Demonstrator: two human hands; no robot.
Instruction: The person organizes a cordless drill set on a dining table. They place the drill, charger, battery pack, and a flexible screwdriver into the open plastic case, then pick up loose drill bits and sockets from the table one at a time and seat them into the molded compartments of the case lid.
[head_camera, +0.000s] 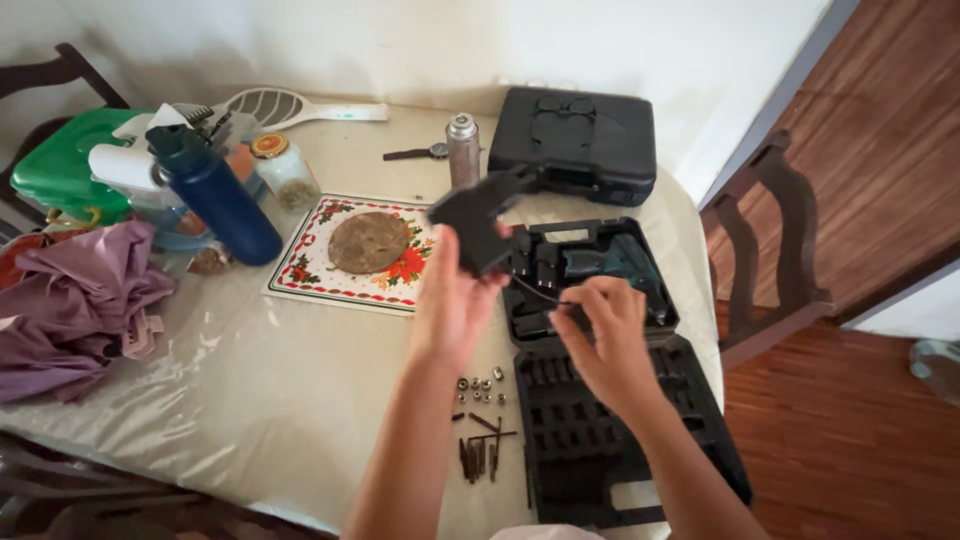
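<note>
Two bare hands work over an open black tool case (600, 400) on a covered table (250, 390).

The left hand (452, 300) is raised just left of the case's upper tray, fingers clamped on a black charger block (478, 215) held above the case's far corner. The right hand (600, 335) hovers over the case's middle, thumb and forefinger pinched on the thin black cord (535, 293) — it runs back toward the block. Loose bits and sockets (483, 425) lie on the table just left of the case; a second, closed black case (580, 140) sits beyond it.
</note>
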